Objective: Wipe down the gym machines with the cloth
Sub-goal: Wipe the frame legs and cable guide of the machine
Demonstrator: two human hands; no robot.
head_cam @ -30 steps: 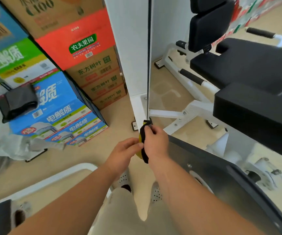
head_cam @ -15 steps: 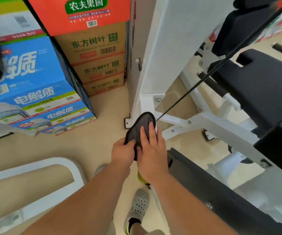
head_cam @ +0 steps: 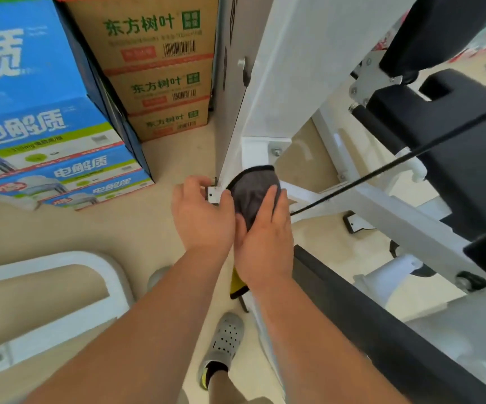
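At the middle of our view, the cloth [head_cam: 252,193], grey with a dark hem, lies against the foot of the machine's white post [head_cam: 282,83]. Our right grip [head_cam: 265,240] is spread flat on it, fingers straight and pressing it to the metal. A yellow end of the cloth hangs out below that wrist, toward 6 o'clock. Our left grip [head_cam: 203,217] sits just beside the cloth at 9 o'clock. Its fingers are curled by the post's small foot plate [head_cam: 212,195] and its thumb touches the cloth's hem; whether it pinches the cloth we cannot tell. A black cable [head_cam: 381,174] runs from beside the right grip out toward 2 o'clock, across black pads [head_cam: 454,147]. Brown cartons [head_cam: 160,83] stand stacked at 12 o'clock, blue boxes [head_cam: 40,112] at 10. A white frame [head_cam: 69,262] curves over the floor [head_cam: 163,158] at 8 o'clock, and our grey shoe [head_cam: 225,339] shows at 6.
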